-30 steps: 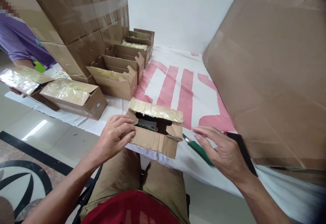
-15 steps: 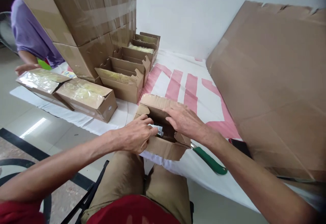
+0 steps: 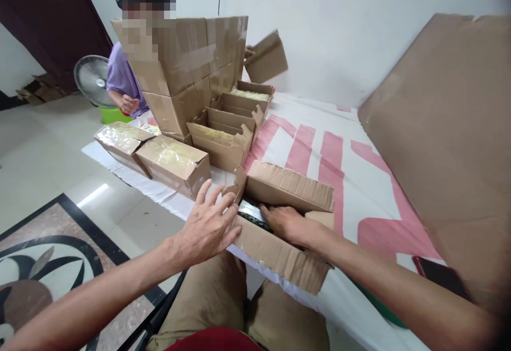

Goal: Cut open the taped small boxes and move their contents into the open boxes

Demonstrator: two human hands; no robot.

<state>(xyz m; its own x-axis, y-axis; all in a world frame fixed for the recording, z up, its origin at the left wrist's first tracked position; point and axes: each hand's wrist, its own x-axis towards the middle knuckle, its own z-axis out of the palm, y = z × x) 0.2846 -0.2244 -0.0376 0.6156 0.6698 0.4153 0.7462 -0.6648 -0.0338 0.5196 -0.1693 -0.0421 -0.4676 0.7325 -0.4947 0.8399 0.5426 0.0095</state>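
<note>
An open cardboard box (image 3: 279, 255) lies in front of me at the table's near edge, its long flaps folded out. Inside it, towards the left end, rests a shiny package, silver on top and dark at the side (image 3: 253, 212). My right hand (image 3: 287, 224) reaches into the box with its fingers closed together against the package's right end; the lower fingers are hidden by the box. My left hand (image 3: 213, 223) hovers at the box's left end, open, fingers spread and holding nothing.
Two taped boxes (image 3: 171, 159) lie at the left, with several open boxes (image 3: 217, 146) behind. Stacked cartons (image 3: 187, 85) stand beyond. A person in a purple shirt (image 3: 123, 80) is at the far left; another hand holds a cardboard piece (image 3: 266, 58). A large cardboard sheet (image 3: 443, 143) leans right, near a phone (image 3: 439, 276).
My left hand has let go of the small white item in the box and drawn back, opening. My right hand has gone down into the box. The view has swung left.
</note>
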